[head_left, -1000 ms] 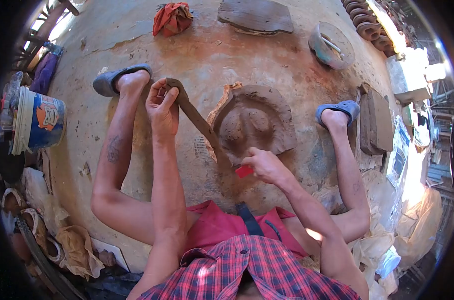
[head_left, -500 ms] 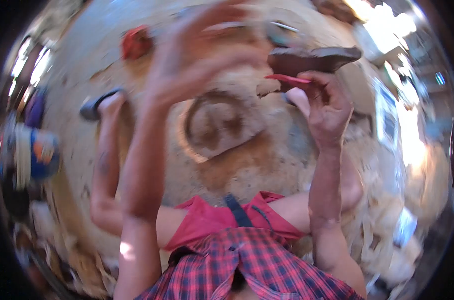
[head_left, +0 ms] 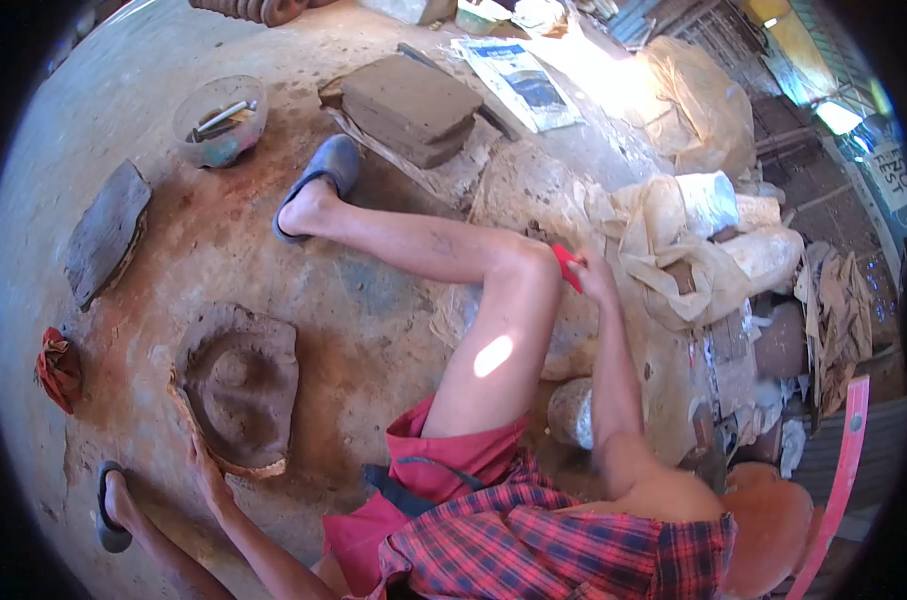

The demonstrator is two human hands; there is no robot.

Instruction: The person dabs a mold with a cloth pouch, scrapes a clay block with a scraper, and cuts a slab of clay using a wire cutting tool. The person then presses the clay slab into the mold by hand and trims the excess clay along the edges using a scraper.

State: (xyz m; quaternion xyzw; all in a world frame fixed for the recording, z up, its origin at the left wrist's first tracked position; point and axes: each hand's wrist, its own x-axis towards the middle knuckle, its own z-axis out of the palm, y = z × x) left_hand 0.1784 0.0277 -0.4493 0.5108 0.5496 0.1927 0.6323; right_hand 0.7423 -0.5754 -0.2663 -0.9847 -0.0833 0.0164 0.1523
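Note:
My right hand [head_left: 596, 278] is closed around a flat red strip-like tool [head_left: 568, 268], held out beside my bent knee; the grip hides part of it. At lower left, my left hand [head_left: 210, 478] rests against the near rim of a hollowed clay piece [head_left: 286, 400], its fingers stretched along the edge. Two rounded lumps rise inside the hollow. The piece lies on the floor between my legs. Farther off, a dark curved clay slab [head_left: 106, 238] and a crumpled red cloth or bag [head_left: 59, 370] lie on the floor.
A translucent bowl [head_left: 219, 145] holds sticks and small tools. Stacked clay slabs [head_left: 411, 105] lie beyond my sandalled foot [head_left: 332, 168]. Plastic sheeting [head_left: 664, 260] and wrapped bundles crowd the right side. A rounded terracotta-coloured pot [head_left: 769, 525] stands behind my right shoulder.
The view has swung to the right. My left hand has come down from the air onto the clay piece's rim. My right hand has moved outward past my knee, still gripping the red tool.

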